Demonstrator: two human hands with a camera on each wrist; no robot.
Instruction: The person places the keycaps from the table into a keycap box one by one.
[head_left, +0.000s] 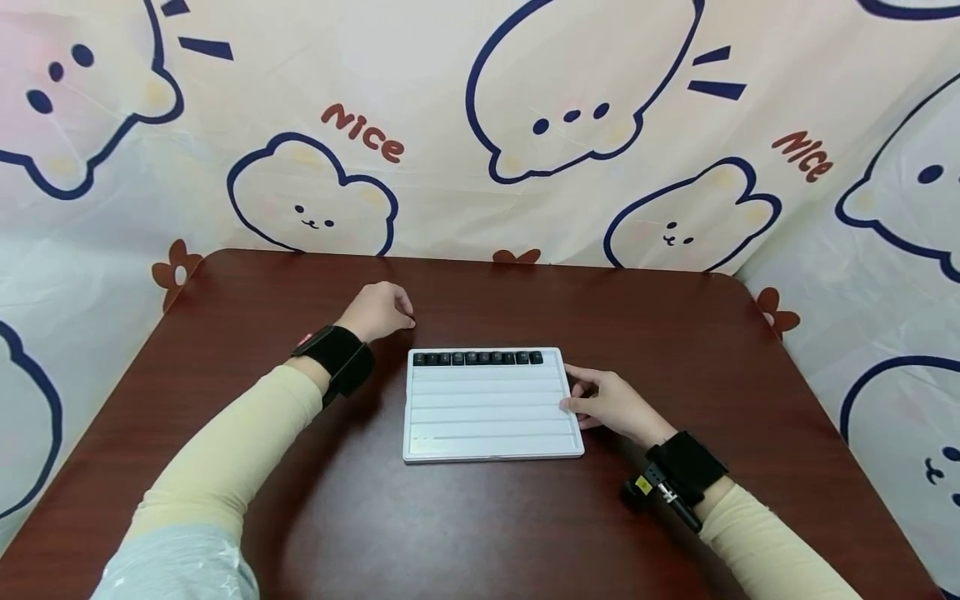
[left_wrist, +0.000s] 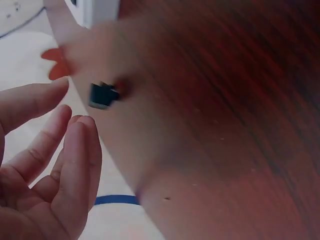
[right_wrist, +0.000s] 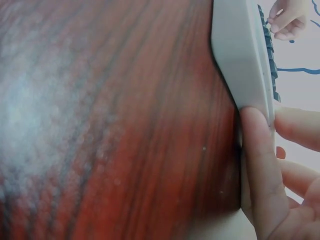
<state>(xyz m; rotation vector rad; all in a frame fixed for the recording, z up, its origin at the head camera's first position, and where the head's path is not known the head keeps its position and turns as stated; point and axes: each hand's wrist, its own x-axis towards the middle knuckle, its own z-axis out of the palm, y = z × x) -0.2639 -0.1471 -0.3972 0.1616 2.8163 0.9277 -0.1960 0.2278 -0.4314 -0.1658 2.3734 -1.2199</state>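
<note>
A shallow white tray [head_left: 487,417] with ridged rows lies flat on the table. Along its far row stand several small black keycap-like pieces [head_left: 478,358]. My right hand [head_left: 611,404] grips the tray's right edge, thumb against one face and fingers beside it. Beyond the tray's far left corner, my left hand [head_left: 381,310] is held with bent fingers, thumb apart from the rest. In the left wrist view, a small dark keycap-like piece [left_wrist: 102,95] appears just past those fingertips, apart from them; whether it touches the table I cannot tell. The head view does not show that piece.
The brown wooden table [head_left: 495,533] reaches back to a cloth backdrop [head_left: 450,208] printed with cartoon shapes, which also hangs at both sides. Black straps sit on both wrists, and a small device [head_left: 660,492] is fixed to the right one.
</note>
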